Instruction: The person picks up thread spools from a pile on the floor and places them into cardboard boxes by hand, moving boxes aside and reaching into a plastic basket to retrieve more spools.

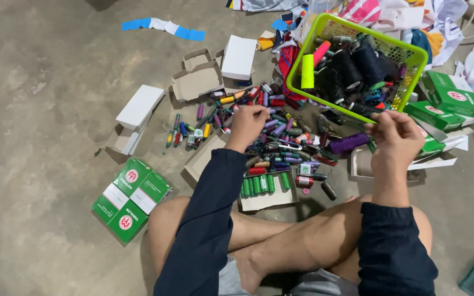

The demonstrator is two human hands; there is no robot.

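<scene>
Thread spools (pixel 281 148) lie heaped on the concrete floor (pixel 45 109) before our crossed legs. Head view: our left hand (pixel 246 125) rests curled on the heap's near-left side, fingers closed down among spools lying at mixed angles; whether it grips one we cannot tell. Our right hand (pixel 395 138) pinches something small, unclear, just below the tilted green basket (pixel 357 34). Open floor lies leftward; boxes (pixel 131 198) flank us.
</scene>
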